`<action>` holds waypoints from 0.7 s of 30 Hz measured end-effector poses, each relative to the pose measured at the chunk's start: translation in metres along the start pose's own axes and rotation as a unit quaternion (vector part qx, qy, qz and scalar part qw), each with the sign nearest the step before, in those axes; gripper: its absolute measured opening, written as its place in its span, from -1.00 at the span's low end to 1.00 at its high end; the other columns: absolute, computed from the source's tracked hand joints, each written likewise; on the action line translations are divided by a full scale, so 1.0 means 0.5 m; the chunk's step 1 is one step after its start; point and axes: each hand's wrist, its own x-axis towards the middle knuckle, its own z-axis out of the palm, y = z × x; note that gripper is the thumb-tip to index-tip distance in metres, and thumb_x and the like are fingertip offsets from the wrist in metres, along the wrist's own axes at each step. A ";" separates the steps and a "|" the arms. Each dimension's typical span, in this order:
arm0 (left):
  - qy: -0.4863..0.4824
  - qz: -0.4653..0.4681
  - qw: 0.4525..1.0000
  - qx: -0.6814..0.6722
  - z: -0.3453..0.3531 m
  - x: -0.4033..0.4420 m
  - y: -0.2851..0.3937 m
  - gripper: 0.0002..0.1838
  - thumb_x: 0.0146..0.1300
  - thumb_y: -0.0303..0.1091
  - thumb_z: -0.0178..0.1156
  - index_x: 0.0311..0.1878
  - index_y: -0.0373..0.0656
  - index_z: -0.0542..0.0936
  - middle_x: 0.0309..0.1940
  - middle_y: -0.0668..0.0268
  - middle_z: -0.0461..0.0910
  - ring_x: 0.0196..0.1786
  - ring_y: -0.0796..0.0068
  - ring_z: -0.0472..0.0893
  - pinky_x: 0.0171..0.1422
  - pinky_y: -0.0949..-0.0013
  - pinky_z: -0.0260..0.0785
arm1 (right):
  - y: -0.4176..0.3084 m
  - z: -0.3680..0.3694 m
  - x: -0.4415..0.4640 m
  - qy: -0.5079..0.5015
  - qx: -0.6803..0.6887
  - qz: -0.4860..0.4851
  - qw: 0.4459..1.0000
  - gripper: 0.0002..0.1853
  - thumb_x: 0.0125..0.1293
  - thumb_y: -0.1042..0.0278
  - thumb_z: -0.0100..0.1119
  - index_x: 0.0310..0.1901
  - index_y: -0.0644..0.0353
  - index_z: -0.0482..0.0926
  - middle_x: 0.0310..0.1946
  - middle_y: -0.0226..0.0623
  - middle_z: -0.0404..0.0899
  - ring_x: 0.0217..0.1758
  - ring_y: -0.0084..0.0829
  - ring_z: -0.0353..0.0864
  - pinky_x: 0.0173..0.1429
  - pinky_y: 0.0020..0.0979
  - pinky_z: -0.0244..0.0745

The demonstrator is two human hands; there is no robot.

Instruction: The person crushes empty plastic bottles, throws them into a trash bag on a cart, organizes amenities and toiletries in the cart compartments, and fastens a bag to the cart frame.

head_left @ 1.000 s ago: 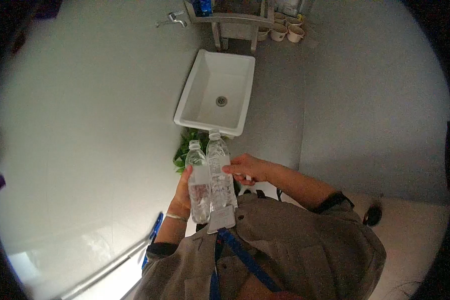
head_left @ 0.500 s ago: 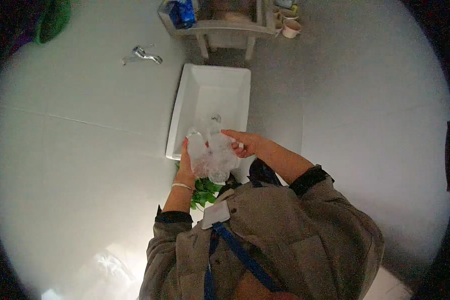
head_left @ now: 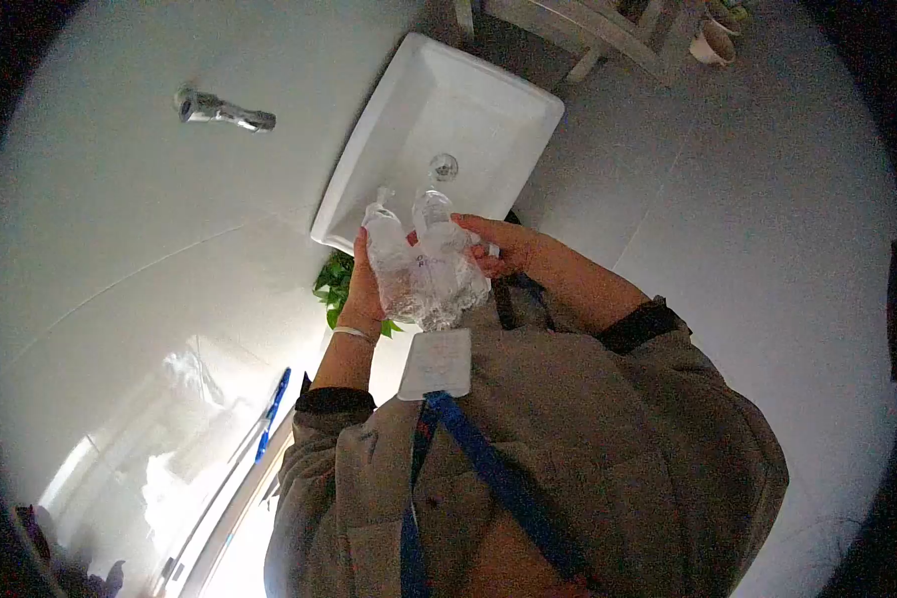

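Observation:
A cluster of clear plastic bottles (head_left: 393,261) is held between my two hands, close to my chest and over the near end of a white sink (head_left: 503,80). Two bottle necks point away from me, toward the sink drain (head_left: 444,166). My left hand (head_left: 365,287) is closed around the left side of the cluster. On the right side, my right hand (head_left: 496,245) grips the bottles, its fingers partly hidden behind the plastic. The exact number of bottles is hard to make out.
A metal tap (head_left: 227,112) sticks out from the pale wall at left. A green leafy plant (head_left: 335,284) is below the sink's near corner. At the top stand a wooden piece of furniture (head_left: 553,25) and pots (head_left: 713,45). A badge (head_left: 436,365) hangs at my chest.
My view has turned and shifted, so the sink appears tilted and higher up. The bottles remain in both hands, looking sharper, with their necks now distinct.

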 end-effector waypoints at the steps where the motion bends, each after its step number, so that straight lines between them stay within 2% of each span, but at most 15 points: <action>1: -0.001 0.007 1.000 0.020 -0.005 0.002 0.001 0.00 0.21 0.51 -0.14 0.36 -0.26 0.30 0.26 0.04 0.40 0.25 0.00 0.43 0.30 -0.13 0.33 | -0.003 -0.002 0.011 -0.017 0.030 0.007 0.999 -0.42 0.19 -0.40 0.17 -0.16 0.02 0.55 -0.70 -0.55 0.32 -0.81 -0.68 0.16 -0.75 -0.59 0.01; 2: -0.001 0.006 1.000 0.020 -0.005 0.003 0.005 0.00 0.21 0.51 -0.14 0.36 -0.26 0.30 0.26 0.04 0.40 0.25 0.00 0.43 0.30 -0.13 0.33 | 0.002 -0.016 0.030 -0.016 0.031 0.008 0.999 -0.42 0.19 -0.40 0.17 -0.16 0.02 0.55 -0.70 -0.55 0.32 -0.81 -0.68 0.16 -0.75 -0.59 0.01; 4: -0.034 -0.034 0.998 -0.035 -0.008 0.004 0.007 -0.01 0.22 0.49 -0.11 0.38 -0.27 0.28 0.27 0.06 0.40 0.25 0.02 0.44 0.31 -0.11 0.32 | 0.022 -0.043 0.063 -0.093 0.038 -0.042 0.994 -0.43 0.20 -0.40 0.15 -0.17 0.02 0.55 -0.71 -0.56 0.30 -0.81 -0.68 0.15 -0.75 -0.59 0.00; 5: -0.038 -0.035 0.998 -0.036 -0.013 0.003 0.007 -0.01 0.22 0.49 -0.11 0.38 -0.27 0.28 0.27 0.06 0.40 0.25 0.02 0.44 0.31 -0.11 0.32 | 0.030 -0.052 0.061 -0.089 0.036 -0.043 0.994 -0.43 0.20 -0.40 0.15 -0.17 0.02 0.55 -0.71 -0.56 0.30 -0.81 -0.68 0.15 -0.75 -0.59 0.00; 7: 0.013 -0.010 1.000 0.001 0.017 -0.006 0.016 -0.08 0.22 0.44 -0.02 0.35 -0.22 0.33 0.21 0.10 0.45 0.20 0.04 0.47 0.31 -0.08 0.33 | 0.008 -0.032 0.024 -0.046 0.075 -0.006 0.996 -0.41 0.31 -0.31 0.08 0.01 0.12 0.54 -0.77 -0.60 0.23 -0.84 -0.70 0.18 -0.81 -0.64 0.06; 8: 0.012 -0.007 1.000 -0.003 0.017 -0.005 0.014 -0.08 0.22 0.44 -0.02 0.35 -0.22 0.33 0.21 0.10 0.45 0.20 0.04 0.47 0.31 -0.08 0.33 | 0.002 -0.017 0.023 -0.045 0.072 -0.004 0.996 -0.41 0.31 -0.31 0.08 0.01 0.12 0.54 -0.77 -0.60 0.23 -0.84 -0.70 0.18 -0.81 -0.64 0.06; 10: 0.070 0.038 0.996 -0.030 0.004 -0.003 0.003 -0.18 0.22 0.37 0.06 0.30 -0.14 0.38 0.14 0.15 0.50 0.16 0.04 0.49 0.30 -0.05 0.35 | -0.006 0.041 0.021 0.152 0.072 0.057 0.984 -0.39 0.18 -0.46 0.11 -0.27 0.04 0.55 -0.75 -0.58 0.21 -0.79 -0.68 0.15 -0.74 -0.59 0.00; 11: 0.070 0.037 0.996 -0.031 -0.006 -0.003 0.004 -0.18 0.22 0.37 0.06 0.30 -0.14 0.38 0.14 0.15 0.50 0.16 0.04 0.49 0.30 -0.05 0.35 | -0.011 0.061 0.008 0.153 0.073 0.058 0.984 -0.39 0.18 -0.46 0.11 -0.27 0.04 0.55 -0.75 -0.58 0.21 -0.79 -0.68 0.15 -0.74 -0.59 0.00; 13: 0.044 0.019 0.999 -0.011 -0.018 -0.003 0.006 -0.26 0.22 0.32 0.11 0.25 -0.09 0.42 0.07 0.17 0.53 0.11 0.06 0.52 0.29 -0.03 0.36 | -0.021 0.088 -0.012 0.052 0.045 0.016 0.998 -0.33 0.15 -0.52 0.09 -0.44 0.07 0.51 -0.76 -0.55 0.24 -0.80 -0.67 0.15 -0.74 -0.59 -0.01; 16: 0.045 0.032 0.998 0.004 -0.019 -0.005 0.029 -0.23 0.24 0.35 0.05 0.28 -0.09 0.41 0.11 0.16 0.53 0.14 0.07 0.51 0.30 -0.02 0.36 | -0.009 0.046 0.039 0.049 0.043 0.032 0.997 -0.32 0.14 -0.53 0.08 -0.51 0.06 0.48 -0.75 -0.52 0.29 -0.82 -0.66 0.16 -0.76 -0.59 0.01; 20: 0.001 0.031 0.999 0.010 -0.041 -0.006 0.019 -0.13 0.21 0.47 -0.03 0.32 -0.09 0.39 0.15 0.15 0.51 0.18 0.07 0.50 0.31 -0.03 0.34 | 0.024 -0.009 0.091 0.042 0.073 0.027 0.996 -0.33 0.15 -0.52 0.09 -0.51 0.07 0.48 -0.75 -0.50 0.32 -0.84 -0.64 0.17 -0.78 -0.57 0.06; 21: 0.001 0.002 1.000 0.009 -0.046 -0.009 0.019 -0.07 0.18 0.53 -0.08 0.33 -0.09 0.37 0.18 0.14 0.50 0.19 0.07 0.50 0.31 -0.04 0.34 | 0.025 -0.005 0.089 0.042 0.068 0.029 0.996 -0.36 0.17 -0.49 0.09 -0.45 0.06 0.48 -0.74 -0.50 0.33 -0.84 -0.64 0.18 -0.78 -0.57 0.06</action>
